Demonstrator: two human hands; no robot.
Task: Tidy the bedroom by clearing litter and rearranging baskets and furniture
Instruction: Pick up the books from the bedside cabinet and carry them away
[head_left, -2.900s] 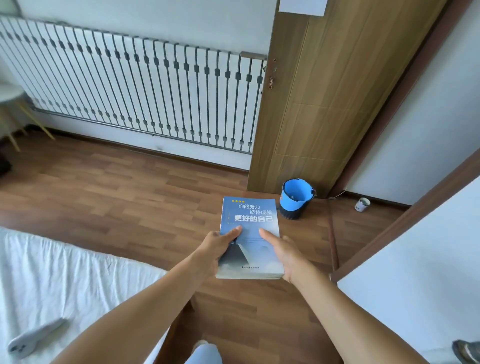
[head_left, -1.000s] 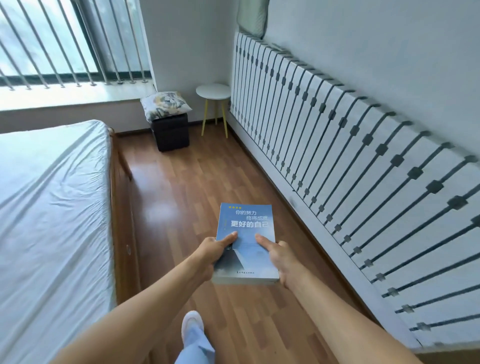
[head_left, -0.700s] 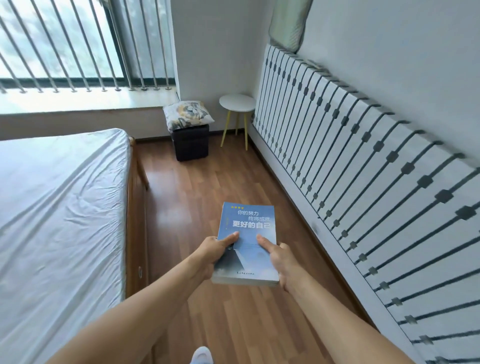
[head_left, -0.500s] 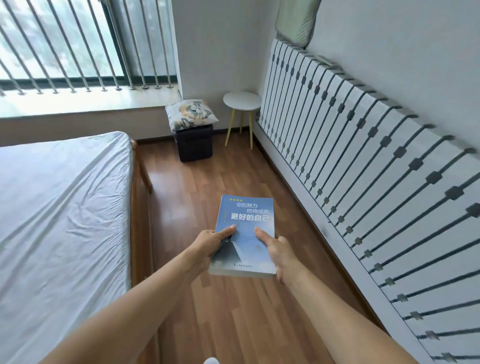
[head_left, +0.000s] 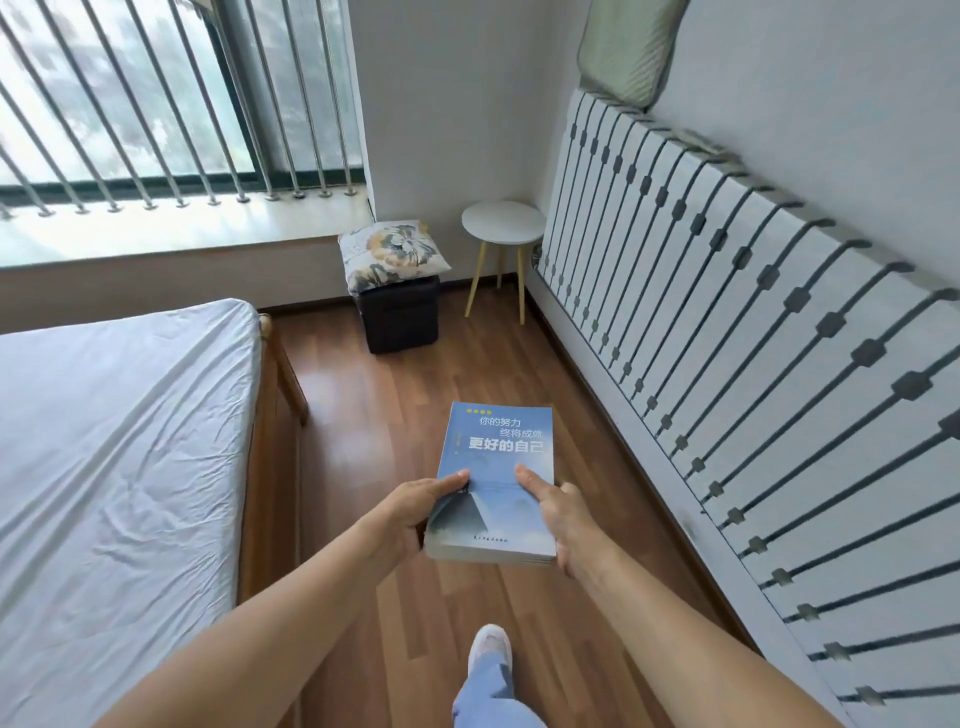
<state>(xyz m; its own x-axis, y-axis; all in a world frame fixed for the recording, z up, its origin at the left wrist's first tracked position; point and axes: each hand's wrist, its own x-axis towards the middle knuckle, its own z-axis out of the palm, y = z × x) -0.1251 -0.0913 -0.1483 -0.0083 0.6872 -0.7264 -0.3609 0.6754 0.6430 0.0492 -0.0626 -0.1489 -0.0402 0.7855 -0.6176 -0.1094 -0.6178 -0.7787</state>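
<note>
A bed under a wrinkled white sheet (head_left: 119, 441) fills the left side, its wooden frame (head_left: 270, 415) running along the edge nearest the brown laminate floor (head_left: 374, 395). Behind it is a wide window with slanting metal bars (head_left: 156, 104) above a pale sill. Near the middle, the left hand (head_left: 415, 512) grips the left edge of a blue paperback book with white and yellow Chinese lettering (head_left: 496, 467), thumb lying on the cover and the other fingers hidden beneath. The book is held flat in the air above the floor, between the bed and the right wall. Farther back, a black cube stool (head_left: 400, 317) stands on the floor with a floral cushion (head_left: 392, 252) on top, and just beside it is a round white side table on yellow legs (head_left: 503, 221). Below the book, a white shoe (head_left: 488, 647) and a light-blue trouser leg (head_left: 488, 696) show. The right hand (head_left: 558, 512) clasps the book's right edge the same way, thumb on the cover. On the right, a white panel crossed by dark bars (head_left: 753, 364) leans along the wall, with a green pillow (head_left: 628, 49) resting at its far top corner.
</note>
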